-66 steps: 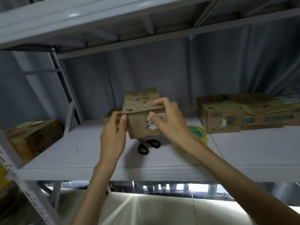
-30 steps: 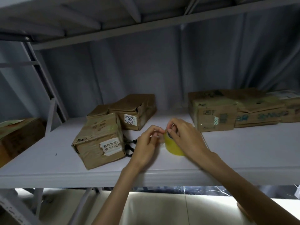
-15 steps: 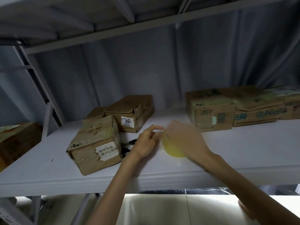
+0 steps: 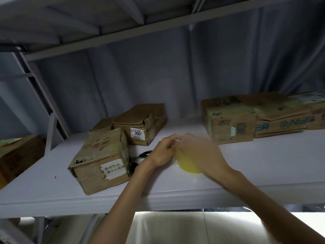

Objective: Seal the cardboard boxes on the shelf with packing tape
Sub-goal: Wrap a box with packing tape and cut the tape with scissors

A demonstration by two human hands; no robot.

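Note:
A yellow tape roll [image 4: 186,164] stands on the white shelf [image 4: 263,164], mostly covered by my right hand [image 4: 198,150], which grips its top. My left hand [image 4: 161,150] meets it at the roll's upper left edge, fingers curled and pinching there; the tape end itself is hidden. A worn cardboard box with a white label [image 4: 101,161] lies at the front left. Behind it sit a box with a "300" sticker [image 4: 140,123] and a smaller box [image 4: 102,125].
Black scissors [image 4: 140,155] lie between the front box and my left hand. Several more boxes [image 4: 228,124] line the back right of the shelf. Another box [image 4: 17,155] sits beyond the frame upright at far left. A shelf deck hangs overhead.
The box I held up earlier now lies on the shelf at the left. Both hands moved to the tape roll and stay on it, working at its edge.

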